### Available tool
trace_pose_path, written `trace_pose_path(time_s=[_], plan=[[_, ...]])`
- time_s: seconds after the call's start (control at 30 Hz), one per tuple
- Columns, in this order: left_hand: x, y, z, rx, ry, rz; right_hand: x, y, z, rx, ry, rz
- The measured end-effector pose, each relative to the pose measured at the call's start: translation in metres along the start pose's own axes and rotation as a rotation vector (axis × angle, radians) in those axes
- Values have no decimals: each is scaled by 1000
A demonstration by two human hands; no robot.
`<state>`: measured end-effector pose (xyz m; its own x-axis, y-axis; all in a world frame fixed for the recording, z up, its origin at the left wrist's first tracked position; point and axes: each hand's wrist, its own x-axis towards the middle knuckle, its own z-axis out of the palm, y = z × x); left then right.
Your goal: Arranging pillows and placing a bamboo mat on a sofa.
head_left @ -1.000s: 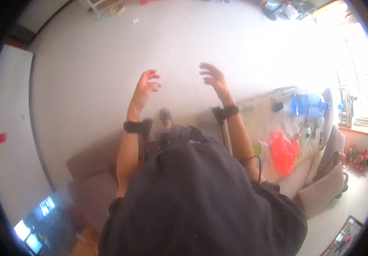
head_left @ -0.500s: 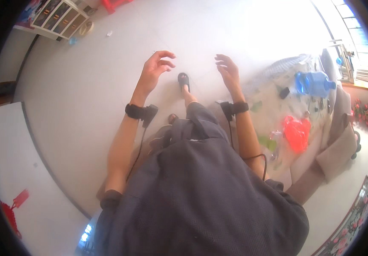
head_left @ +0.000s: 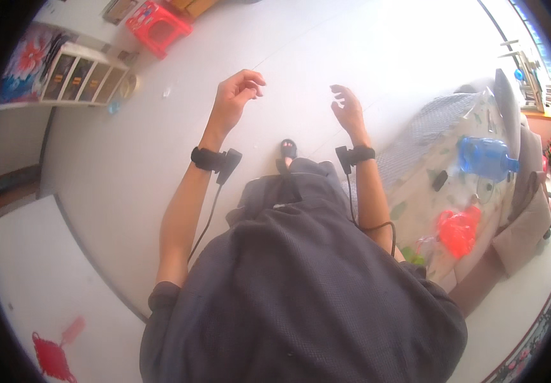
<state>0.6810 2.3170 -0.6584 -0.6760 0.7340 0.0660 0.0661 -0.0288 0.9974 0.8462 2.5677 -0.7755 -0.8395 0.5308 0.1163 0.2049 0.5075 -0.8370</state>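
The left hand (head_left: 231, 97) and right hand (head_left: 349, 113) are empty, fingers (head_left: 250, 76) half-curled, above pale floor (head_left: 301, 105).

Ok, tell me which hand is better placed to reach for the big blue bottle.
Probably the right hand: it looks empty and is on the same side as the blue bottle. The left hand looks empty too, but is clearly farther from it.
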Motion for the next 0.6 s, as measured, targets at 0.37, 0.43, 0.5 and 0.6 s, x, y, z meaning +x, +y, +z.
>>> trace_pose_path(time_s=[0.37,0.43,0.5,0.6], plan=[[140,-37,8,-62,-238,-79,65,7,11,-427,-42,136],[164,-48,9,-63,-299,-123,72,7,9,-435,-15,148],[191,-58,4,-69,-357,-119,84,2,10,-427,24,160],[257,-52,-10,-72,-459,-85,126,-11,4,-334,114,181]])
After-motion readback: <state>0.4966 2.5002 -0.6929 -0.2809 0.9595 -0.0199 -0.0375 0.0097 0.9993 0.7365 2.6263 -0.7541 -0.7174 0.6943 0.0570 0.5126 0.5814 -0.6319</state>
